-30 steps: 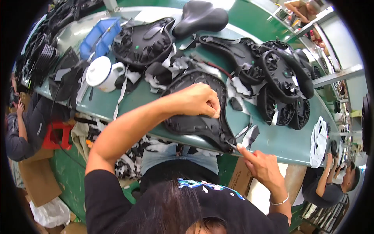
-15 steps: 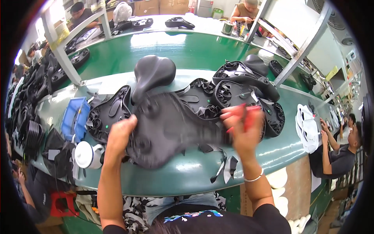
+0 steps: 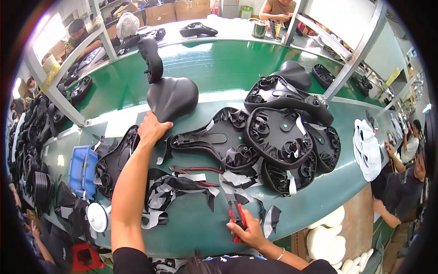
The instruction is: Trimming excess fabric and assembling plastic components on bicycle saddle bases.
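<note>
Head view. The desk (image 3: pixel 214 68) is a long green surface with a glossy top, curving across the frame; metal frame posts (image 3: pixel 360 45) rise from it at left and right.

Landmark: the finished black saddle (image 3: pixel 172 97), lying smooth side up near the desk's middle.

Left hand (image 3: pixel 153 129): at the near edge of the finished black saddle, fingers curled onto its rim, gripping it. The forearm runs from the lower edge up to it.

Right hand (image 3: pixel 248 232): well below and right of the saddle, at the desk's near edge, closed around a red utility knife (image 3: pixel 236 214), blade end pointing away from the person.

Between the two hands: red-handled pliers (image 3: pixel 194 172) lying flat on the desk, and beside them a heap of black and grey offcut strips (image 3: pixel 175 192).

Right of the saddle: a cluster of upturned saddle shells (image 3: pixel 278 137), ribbed undersides showing, overlapping one another.

Left of the saddle, toward the desk's near-left edge: a blue plastic tray (image 3: pixel 83 168) and, lower, a white round container (image 3: pixel 97 217).

Beyond the saddle: another black saddle (image 3: pixel 197 30) on the far side of the desk.

Room: a workshop with cardboard boxes (image 3: pixel 175 11) at the back wall. Other people sit along the left edge and at the right edge (image 3: pixel 401 182). White foam pieces (image 3: pixel 326 233) are stacked below the desk at right.
</note>
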`<state>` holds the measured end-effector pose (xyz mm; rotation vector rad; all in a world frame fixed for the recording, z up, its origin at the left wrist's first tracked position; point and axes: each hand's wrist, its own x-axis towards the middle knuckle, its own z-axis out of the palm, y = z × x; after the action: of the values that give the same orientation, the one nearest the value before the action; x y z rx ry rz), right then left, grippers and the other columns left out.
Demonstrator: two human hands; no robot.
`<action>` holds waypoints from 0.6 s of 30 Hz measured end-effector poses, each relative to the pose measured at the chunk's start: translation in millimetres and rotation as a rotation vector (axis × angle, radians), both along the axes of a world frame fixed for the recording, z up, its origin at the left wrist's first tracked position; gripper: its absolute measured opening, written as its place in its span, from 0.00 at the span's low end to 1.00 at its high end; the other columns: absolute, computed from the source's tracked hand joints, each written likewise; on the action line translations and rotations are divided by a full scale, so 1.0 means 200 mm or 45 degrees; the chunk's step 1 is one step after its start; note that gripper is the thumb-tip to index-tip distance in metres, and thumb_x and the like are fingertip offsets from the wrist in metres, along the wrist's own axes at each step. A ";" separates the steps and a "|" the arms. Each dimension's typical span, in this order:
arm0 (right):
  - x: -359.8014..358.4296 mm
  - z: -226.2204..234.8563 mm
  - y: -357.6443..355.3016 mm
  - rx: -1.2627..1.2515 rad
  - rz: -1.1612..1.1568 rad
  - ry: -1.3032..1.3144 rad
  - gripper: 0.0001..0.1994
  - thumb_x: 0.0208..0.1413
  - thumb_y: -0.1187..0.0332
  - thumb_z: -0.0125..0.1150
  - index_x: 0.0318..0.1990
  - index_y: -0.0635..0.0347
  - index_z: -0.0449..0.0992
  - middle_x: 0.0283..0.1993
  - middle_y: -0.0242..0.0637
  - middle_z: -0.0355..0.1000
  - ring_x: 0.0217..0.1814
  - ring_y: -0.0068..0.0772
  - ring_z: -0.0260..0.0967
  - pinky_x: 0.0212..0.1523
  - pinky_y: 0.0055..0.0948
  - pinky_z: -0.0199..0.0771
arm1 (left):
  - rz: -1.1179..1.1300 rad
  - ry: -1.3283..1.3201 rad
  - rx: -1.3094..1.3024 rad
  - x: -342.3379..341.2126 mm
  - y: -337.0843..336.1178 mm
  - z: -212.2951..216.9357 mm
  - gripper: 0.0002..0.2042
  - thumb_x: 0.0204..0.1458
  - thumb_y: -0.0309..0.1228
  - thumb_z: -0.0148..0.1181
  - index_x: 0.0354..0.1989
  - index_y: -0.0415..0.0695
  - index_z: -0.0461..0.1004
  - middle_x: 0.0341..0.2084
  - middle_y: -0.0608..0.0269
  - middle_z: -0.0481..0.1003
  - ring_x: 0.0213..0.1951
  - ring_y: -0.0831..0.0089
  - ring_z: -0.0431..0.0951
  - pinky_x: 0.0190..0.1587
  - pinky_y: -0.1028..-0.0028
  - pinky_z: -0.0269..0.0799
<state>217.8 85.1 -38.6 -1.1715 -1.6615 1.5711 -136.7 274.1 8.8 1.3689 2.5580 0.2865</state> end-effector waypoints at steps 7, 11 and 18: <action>0.04 -0.02 0.01 0.018 -0.165 0.218 0.18 0.53 0.71 0.60 0.49 0.63 0.63 0.36 0.37 0.72 0.29 0.23 0.72 0.25 0.21 0.73 | -0.182 -1.790 0.772 0.27 -0.51 0.30 0.36 0.48 0.38 0.62 0.62 0.41 0.48 0.38 0.50 0.70 0.29 0.66 0.77 0.27 0.73 0.74; 0.01 0.14 0.15 0.283 -0.542 0.498 0.17 0.56 0.72 0.55 0.52 0.65 0.62 0.47 0.39 0.71 0.35 0.23 0.72 0.27 0.18 0.70 | -0.340 -2.738 0.375 0.37 -1.09 0.20 0.41 0.47 0.39 0.57 0.68 0.49 0.41 0.58 0.41 0.60 0.37 0.38 0.76 0.25 0.58 0.79; 0.09 0.14 0.12 0.258 -0.028 -0.177 0.18 0.56 0.65 0.59 0.52 0.59 0.69 0.30 0.28 0.71 0.26 0.16 0.62 0.26 0.18 0.66 | 0.111 -3.165 0.912 0.50 -1.55 -0.25 0.55 0.39 0.78 0.32 0.59 0.35 0.60 0.55 0.52 0.68 0.38 0.53 0.79 0.35 0.58 0.77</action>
<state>236.5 109.0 -10.4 -1.2097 -1.8422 1.2986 -37.4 -36.7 -40.9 0.0869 0.2732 1.5391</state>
